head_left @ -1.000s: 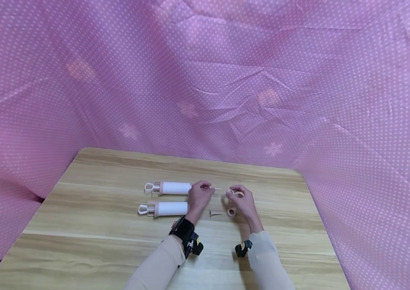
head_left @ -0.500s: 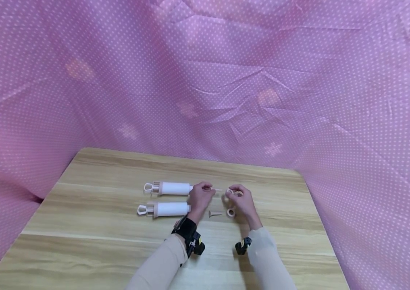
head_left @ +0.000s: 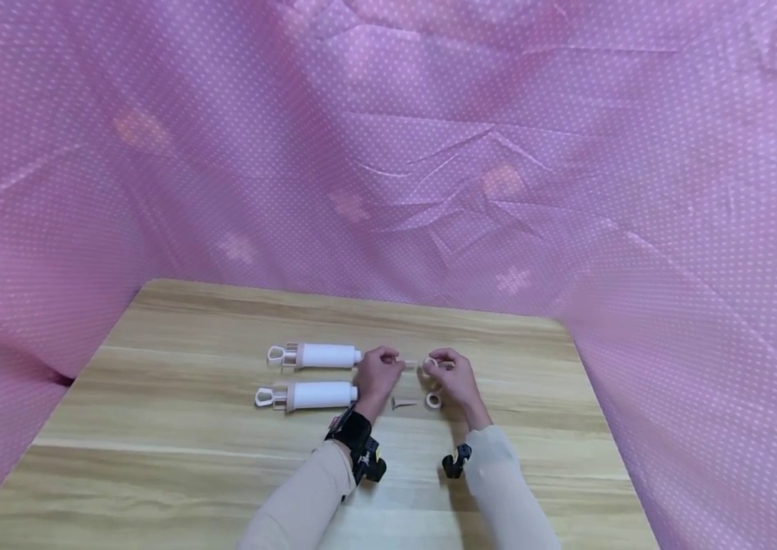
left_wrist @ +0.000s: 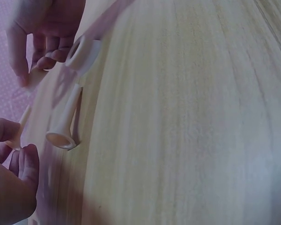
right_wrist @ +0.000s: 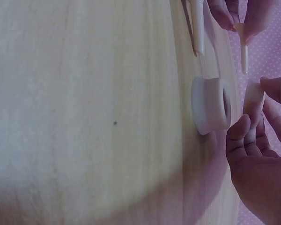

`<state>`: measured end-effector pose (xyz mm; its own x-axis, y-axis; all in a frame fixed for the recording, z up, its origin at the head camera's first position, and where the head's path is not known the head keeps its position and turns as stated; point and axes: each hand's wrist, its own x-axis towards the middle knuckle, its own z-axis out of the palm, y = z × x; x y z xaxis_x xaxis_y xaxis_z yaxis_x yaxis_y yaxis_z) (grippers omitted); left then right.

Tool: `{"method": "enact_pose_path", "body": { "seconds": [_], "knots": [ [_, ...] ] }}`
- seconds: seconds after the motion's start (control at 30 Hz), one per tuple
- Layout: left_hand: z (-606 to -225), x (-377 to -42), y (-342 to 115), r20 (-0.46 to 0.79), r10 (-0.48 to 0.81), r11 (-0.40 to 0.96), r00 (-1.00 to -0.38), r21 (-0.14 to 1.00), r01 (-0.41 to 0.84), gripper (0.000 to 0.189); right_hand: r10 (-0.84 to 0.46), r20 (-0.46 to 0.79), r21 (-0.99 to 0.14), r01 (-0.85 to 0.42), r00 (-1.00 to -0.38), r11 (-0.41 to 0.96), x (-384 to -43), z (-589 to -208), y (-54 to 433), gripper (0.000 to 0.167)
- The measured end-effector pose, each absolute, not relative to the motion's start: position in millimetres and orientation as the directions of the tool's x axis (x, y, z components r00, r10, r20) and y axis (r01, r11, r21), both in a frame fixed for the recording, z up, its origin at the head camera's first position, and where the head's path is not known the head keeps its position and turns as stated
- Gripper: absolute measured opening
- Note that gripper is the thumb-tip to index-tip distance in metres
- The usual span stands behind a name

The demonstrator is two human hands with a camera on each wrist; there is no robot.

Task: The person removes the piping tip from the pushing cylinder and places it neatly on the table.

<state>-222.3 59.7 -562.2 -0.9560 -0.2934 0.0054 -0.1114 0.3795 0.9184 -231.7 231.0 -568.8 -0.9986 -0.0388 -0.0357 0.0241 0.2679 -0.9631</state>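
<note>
My left hand [head_left: 376, 378] pinches a cream funnel-shaped nozzle [right_wrist: 244, 54] by its wide end, its thin tip pointing at the right hand. Opposite it, my right hand [head_left: 455, 376] holds a cream ring [right_wrist: 254, 96] between thumb and fingers. Nozzle tip and ring are close but apart, both raised above the table. Below them a second nozzle [left_wrist: 65, 122] lies on the wood, wide mouth toward the left hand. A second ring [right_wrist: 208, 105] rests to its right. The fingers partly cover the held nozzle and ring.
Two white syringe-like cylinders [head_left: 328, 356] [head_left: 322, 395] with looped pull handles lie side by side left of my left hand. They rest on a wooden table [head_left: 175, 458]. Pink dotted cloth [head_left: 388, 153] hangs behind and at both sides.
In the head view the whole scene has shifted slightly left. Both hands keep their grips on the nozzle and the ring, with hardly any movement between them.
</note>
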Motion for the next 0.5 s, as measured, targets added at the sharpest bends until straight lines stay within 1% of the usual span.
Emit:
{"method": "enact_pose_path", "body": {
  "seconds": [0.27,0.5],
  "knots": [
    [-566.2,-224.5,55.3,0.024,-0.276,0.403,-0.961,0.91,-0.093,0.019,-0.014,-0.06,-0.96,0.054,-0.998,0.273,-234.1,-569.9,224.8,0.026],
    [-569.5,-229.1,56.1,0.013,-0.276,0.435,-0.961,0.893,-0.113,0.018,-0.008,-0.054,-0.95,0.049,-0.999,0.309,-236.0,-571.4,221.7,0.027]
  ]
}}
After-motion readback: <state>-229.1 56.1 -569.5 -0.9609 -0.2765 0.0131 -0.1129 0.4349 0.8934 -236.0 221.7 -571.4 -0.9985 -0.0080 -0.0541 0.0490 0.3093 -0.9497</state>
